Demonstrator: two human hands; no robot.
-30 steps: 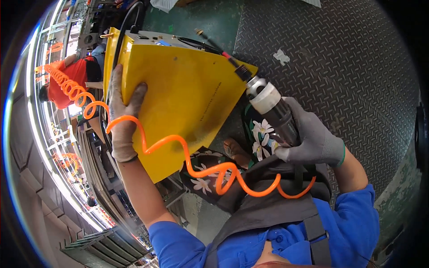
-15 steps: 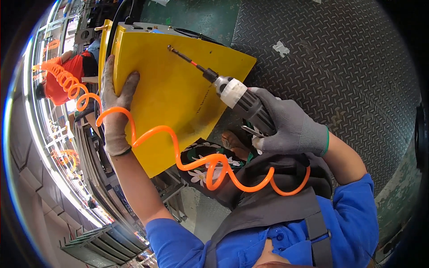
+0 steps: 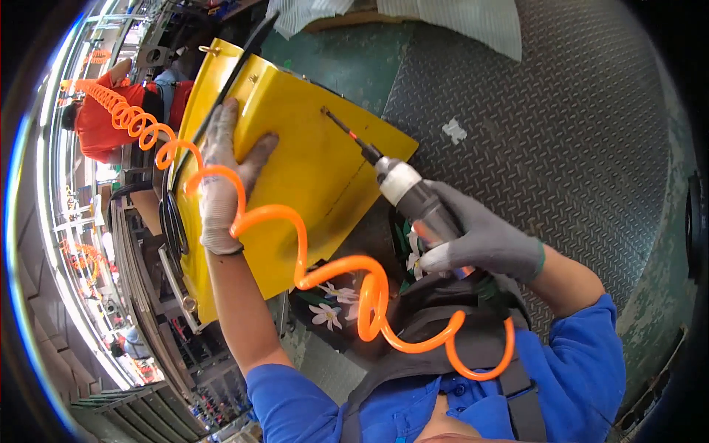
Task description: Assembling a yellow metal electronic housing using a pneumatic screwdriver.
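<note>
A yellow sheet-metal panel (image 3: 303, 166) stands tilted in front of me, with bent edges and brass-coloured fittings along its left side. Spread across its left flange, my left hand (image 3: 235, 151) in a grey glove steadies it, thumb apart from the fingers. In my right hand (image 3: 480, 232), also gloved, is a pneumatic screwdriver (image 3: 417, 196) with a white-wrapped collar. Its long bit points up and left, the tip over the upper part of the panel; whether it touches cannot be made out. A coiled orange air hose (image 3: 347, 266) hangs across my left wrist towards the tool.
A black cable (image 3: 236, 70) runs along the panel's left edge. Metal tread-plate flooring (image 3: 561, 148) lies to the right, with pale foam sheeting (image 3: 458, 22) at the top. A person in red (image 3: 111, 122) works at the far left beside racks and bright lights.
The panel has turned and shifted, its left edge moving right with my left hand. The screwdriver has moved slightly right and down. Foam sheeting has come into view at the top.
</note>
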